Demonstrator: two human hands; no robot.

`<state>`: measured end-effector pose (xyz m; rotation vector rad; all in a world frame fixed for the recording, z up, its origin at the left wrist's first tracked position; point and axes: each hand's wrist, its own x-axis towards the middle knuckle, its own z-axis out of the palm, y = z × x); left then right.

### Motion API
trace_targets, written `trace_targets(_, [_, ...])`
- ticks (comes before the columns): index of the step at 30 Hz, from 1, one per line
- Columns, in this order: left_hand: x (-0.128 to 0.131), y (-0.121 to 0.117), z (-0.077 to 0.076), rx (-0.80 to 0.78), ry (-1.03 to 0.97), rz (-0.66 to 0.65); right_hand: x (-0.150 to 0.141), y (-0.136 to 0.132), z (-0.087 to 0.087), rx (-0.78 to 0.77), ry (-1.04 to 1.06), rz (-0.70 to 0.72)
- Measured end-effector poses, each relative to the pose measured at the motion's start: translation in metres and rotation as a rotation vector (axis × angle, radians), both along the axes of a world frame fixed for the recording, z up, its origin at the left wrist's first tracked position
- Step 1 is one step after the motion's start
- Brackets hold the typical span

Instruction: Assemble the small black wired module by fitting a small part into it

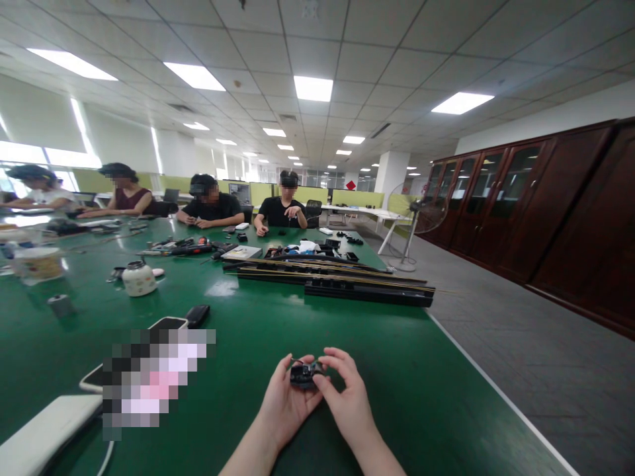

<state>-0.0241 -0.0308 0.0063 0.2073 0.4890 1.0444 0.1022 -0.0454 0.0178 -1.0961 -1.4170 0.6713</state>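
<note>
Both of my hands hold a small black part (303, 375) with thin wires, just above the green table (417, 390) near its front edge. My left hand (284, 400) cups it from below and the left, fingers curled. My right hand (344, 390) pinches its right side with thumb and fingertips. The details of the part are too small to make out.
Long black rails (342, 281) lie across the table's middle. A phone (169, 323), a dark case (197, 315), a white pot (139, 278) and a white device (47, 433) sit to the left. Several people sit at the far end. Dark wooden cabinets (546, 198) line the right wall.
</note>
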Motion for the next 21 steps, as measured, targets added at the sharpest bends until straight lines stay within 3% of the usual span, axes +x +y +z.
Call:
trace_targets(8, [0.0048,0.0006,0.0001,-0.014,0.068,0.139,-0.0054,-0.0024,0.0031,-0.022,-0.477,0.074])
trace_targets(21, [0.0074,-0.0007,0.0023,-0.009,0.099,0.176,-0.0017,-0.0027,0.0041,-0.018,-0.463,0.069])
